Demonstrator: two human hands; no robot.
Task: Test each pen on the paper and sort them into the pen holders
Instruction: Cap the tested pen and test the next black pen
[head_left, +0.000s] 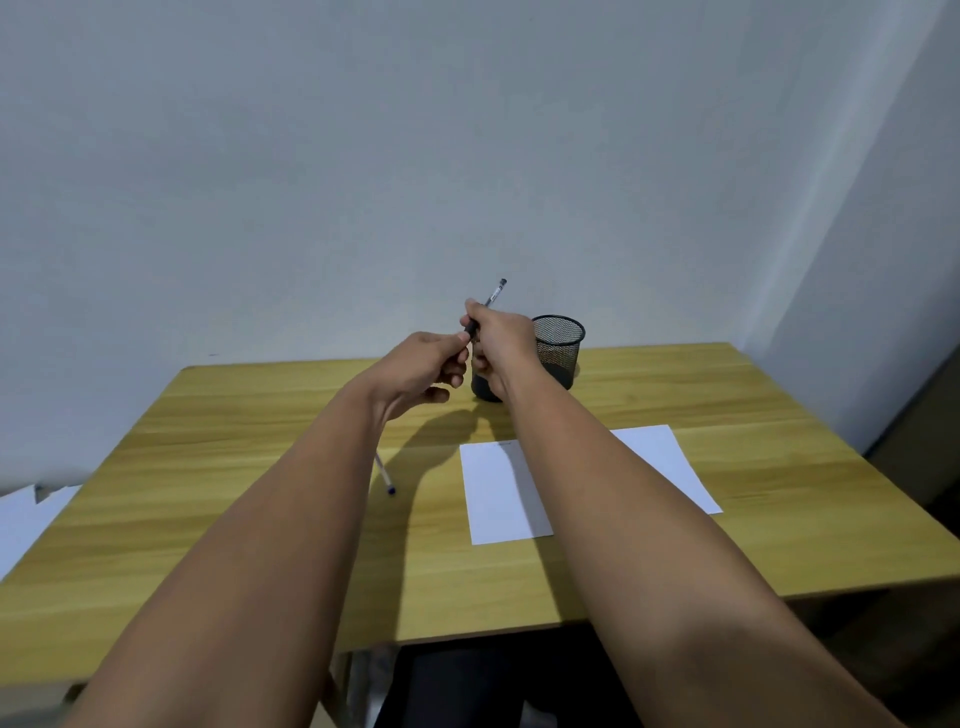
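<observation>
Both hands are meeting above the worktop (675, 395), just left of the mesh holder (558, 349): the right hand (501, 340) is gripping a pen (491, 301), the left hand (423, 371) pinching its cap end. Pulling straight should free it. I am counting two pens, one (384, 474) lying left of the paper (501, 499); a second holder (485, 387) is mostly hidden.

wood table (727, 395) | grey wall (363, 156) behind | white sheets (21, 514) far left edge
</observation>
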